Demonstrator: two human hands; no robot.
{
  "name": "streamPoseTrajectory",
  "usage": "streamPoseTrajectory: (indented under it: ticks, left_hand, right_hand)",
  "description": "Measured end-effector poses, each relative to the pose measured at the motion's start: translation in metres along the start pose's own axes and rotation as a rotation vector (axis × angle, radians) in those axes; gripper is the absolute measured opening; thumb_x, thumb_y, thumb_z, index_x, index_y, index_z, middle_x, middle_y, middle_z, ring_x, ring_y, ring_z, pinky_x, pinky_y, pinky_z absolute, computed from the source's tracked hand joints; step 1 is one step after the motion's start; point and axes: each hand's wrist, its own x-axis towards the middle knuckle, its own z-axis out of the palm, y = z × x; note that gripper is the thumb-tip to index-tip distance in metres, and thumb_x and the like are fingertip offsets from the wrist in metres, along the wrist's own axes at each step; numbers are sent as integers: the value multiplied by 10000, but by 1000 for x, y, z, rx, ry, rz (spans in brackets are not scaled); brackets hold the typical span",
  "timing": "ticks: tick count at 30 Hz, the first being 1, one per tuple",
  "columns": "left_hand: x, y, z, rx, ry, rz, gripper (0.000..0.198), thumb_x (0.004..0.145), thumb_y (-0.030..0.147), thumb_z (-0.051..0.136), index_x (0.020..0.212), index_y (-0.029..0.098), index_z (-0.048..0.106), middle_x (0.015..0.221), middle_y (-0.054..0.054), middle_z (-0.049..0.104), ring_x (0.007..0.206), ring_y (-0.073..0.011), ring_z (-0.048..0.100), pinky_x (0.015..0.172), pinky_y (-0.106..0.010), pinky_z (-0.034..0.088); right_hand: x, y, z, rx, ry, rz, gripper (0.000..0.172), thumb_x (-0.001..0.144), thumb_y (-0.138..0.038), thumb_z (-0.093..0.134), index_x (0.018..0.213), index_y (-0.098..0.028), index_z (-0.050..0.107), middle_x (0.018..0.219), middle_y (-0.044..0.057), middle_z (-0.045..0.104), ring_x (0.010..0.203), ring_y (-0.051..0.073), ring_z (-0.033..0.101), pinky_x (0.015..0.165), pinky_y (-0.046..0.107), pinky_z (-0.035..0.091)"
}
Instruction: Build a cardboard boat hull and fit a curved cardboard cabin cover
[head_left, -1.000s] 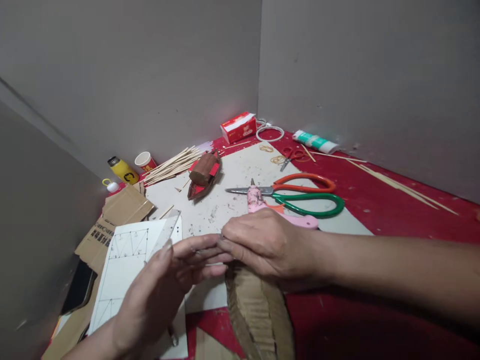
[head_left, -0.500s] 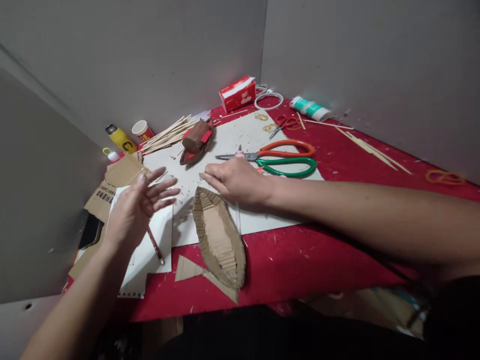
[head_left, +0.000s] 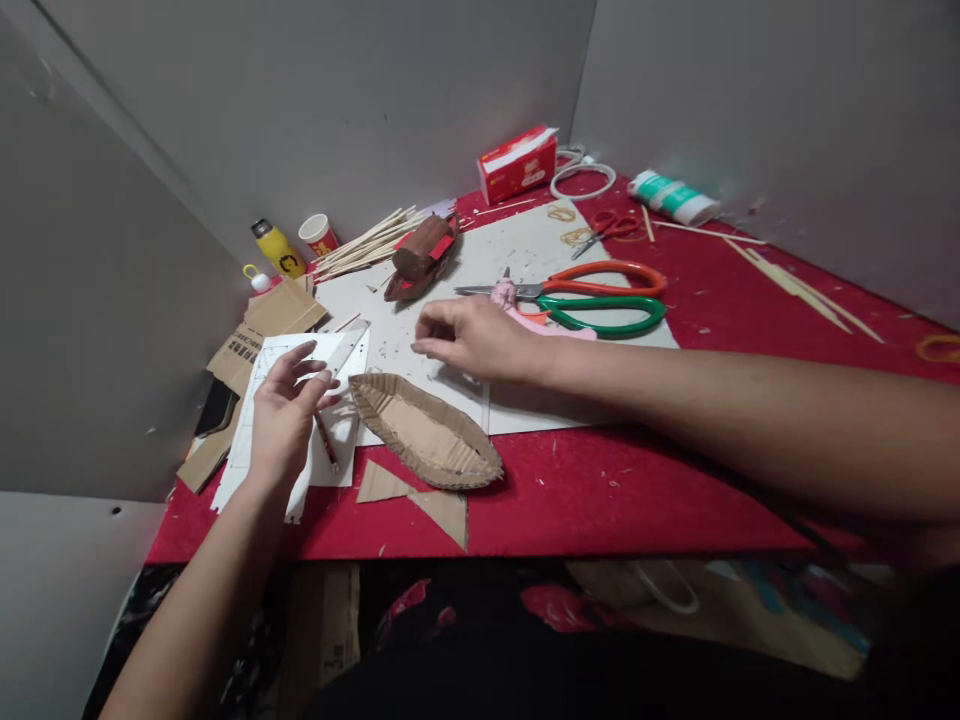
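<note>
L hand [head_left: 289, 415]: rests on the white paper sheet [head_left: 238, 450] at the left end of the red counter [head_left: 600, 490]. Fingers [head_left: 300, 354] loosely spread, approx. half open, nothing gripped; tips just beside a clear ruler [head_left: 346, 350]. Pencil [head_left: 327, 447]: lies on the sheet, just right of the hand. Cardboard hull [head_left: 424, 432]: open side up, between both hands, touching neither, front end over the grey board [head_left: 525, 235]. R hand [head_left: 472, 340]: palm down over the board, fingers bent, tips near the surface, no obj. held. Scissors [head_left: 600, 295], orange/green handles: just behind R hand.
</note>
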Motion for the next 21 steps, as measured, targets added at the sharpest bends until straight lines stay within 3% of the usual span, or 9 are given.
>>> streamPoseTrajectory:
  ticks: [6,10,13,17,21]
  left_hand:
    - [-11,-2,2,25,43,-46,487,703,341,762,1135,187,599,937,-48,609,758,-144,630,635,-253,541]
    - [-25,-3,11,58,-67,-173,738,666,361,793,1301,153,479,912,-61,655,770,-164,637,644,-268,527]
    - [-33,-1,19,35,-105,-208,815,626,312,818,1329,127,450,814,-38,675,733,-160,641,638,-256,511]
    - [-32,4,28,-28,-128,-198,669,653,287,788,1249,144,520,749,-17,684,605,-122,615,537,-205,451]
    - [-23,6,37,-109,-133,-175,351,665,303,753,965,152,650,763,-31,704,612,-134,630,543,-223,468]
  right_hand:
    - [-12,-15,11,-75,-240,28,311,797,-344,669,963,-84,710,858,147,705,748,220,614,637,309,421]
    - [-17,-18,19,-78,-285,41,234,735,-167,649,946,-102,728,824,127,712,711,209,617,596,285,400]
    - [-18,-22,20,-51,-237,39,239,725,-112,615,940,-100,719,767,96,701,664,180,603,592,263,400]
    - [-20,-28,18,-5,-97,24,265,761,-148,600,1013,-100,670,804,81,697,708,173,607,644,255,425]
    - [-23,-31,19,58,2,-20,231,779,-180,583,1001,-132,629,770,38,672,680,154,598,636,244,433]
